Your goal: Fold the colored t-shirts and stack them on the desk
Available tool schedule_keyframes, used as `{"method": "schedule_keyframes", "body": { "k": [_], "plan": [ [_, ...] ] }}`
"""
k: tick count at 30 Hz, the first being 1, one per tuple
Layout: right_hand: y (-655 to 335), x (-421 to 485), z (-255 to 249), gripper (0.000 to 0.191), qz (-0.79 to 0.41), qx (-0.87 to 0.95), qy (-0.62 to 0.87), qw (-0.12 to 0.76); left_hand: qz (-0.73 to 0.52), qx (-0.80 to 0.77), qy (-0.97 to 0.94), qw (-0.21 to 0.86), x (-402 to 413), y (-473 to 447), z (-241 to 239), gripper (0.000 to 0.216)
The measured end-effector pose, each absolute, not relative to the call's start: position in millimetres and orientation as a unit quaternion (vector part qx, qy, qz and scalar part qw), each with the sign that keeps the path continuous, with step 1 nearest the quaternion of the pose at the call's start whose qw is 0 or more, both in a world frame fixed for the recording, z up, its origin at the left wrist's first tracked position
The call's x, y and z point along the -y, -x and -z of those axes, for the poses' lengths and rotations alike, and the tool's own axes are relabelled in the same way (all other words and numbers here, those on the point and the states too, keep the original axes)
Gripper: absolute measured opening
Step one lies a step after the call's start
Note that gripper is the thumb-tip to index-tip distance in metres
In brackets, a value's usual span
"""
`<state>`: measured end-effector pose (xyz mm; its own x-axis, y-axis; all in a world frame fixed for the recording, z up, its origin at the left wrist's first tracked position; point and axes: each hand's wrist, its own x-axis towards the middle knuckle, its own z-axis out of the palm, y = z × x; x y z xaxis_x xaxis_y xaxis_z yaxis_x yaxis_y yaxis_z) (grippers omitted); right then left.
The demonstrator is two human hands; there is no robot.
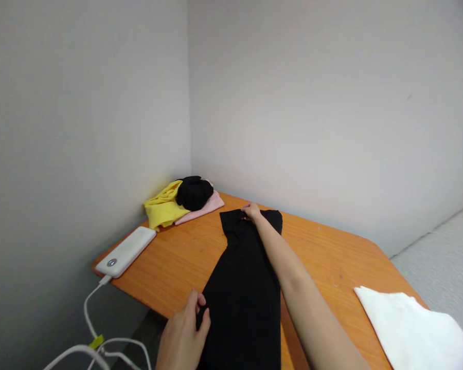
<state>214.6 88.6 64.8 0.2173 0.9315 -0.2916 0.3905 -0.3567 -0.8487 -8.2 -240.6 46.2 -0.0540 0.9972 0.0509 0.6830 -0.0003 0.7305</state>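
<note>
A black T-shirt (245, 288) lies lengthwise over the wooden table, doubled into a long strip with a short sleeve sticking out at its far left. Its near end runs out of the bottom of the view. At the far end, my right hand (250, 210) pinches the cloth near the sleeve, and my right forearm crosses over the shirt's right side. My left hand (187, 326) is at the near left edge of the shirt, fingers curled, with black cloth between thumb and fingers.
On the wooden table (320, 252), yellow cloth (164, 205), a black bundle (195, 192) and pink cloth (204, 208) lie heaped in the far left corner. A white power bank (127, 252) with a white cable (87, 308) sits at left. White cloth (416, 329) lies at right. Walls stand behind.
</note>
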Motion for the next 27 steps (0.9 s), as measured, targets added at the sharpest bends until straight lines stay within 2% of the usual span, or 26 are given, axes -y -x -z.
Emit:
{"method": "schedule_keyframes", "body": {
  "k": [3,6,11,16,20,24,27],
  "plan": [
    [-219,-88,-59,0.032,-0.397,0.461,0.719,0.336,-0.300,-0.639,-0.654,0.272,240,7,-44,0.007],
    [-233,-96,-75,0.033,-0.361,0.459,0.724,0.367,-0.343,-0.590,-0.670,0.293,243,-1,-55,0.004],
    [-222,-109,-93,0.032,-0.332,0.483,0.716,0.379,-0.408,-0.590,-0.629,0.300,254,-2,-65,0.012],
    [-190,-97,-72,0.029,-0.325,0.531,0.704,0.343,-0.300,-0.667,-0.642,0.231,260,25,-43,0.010],
    [-205,-65,-62,0.027,-0.252,0.595,0.686,0.333,-0.236,-0.665,-0.687,0.173,259,38,-35,0.021],
    [-231,-21,-52,0.042,-0.165,0.638,0.686,0.308,-0.226,-0.671,-0.697,0.113,219,14,-64,0.037],
    [-232,8,-36,0.074,-0.114,0.666,0.698,0.237,-0.179,-0.683,-0.700,0.107,154,-17,-87,0.042]
  ]
}}
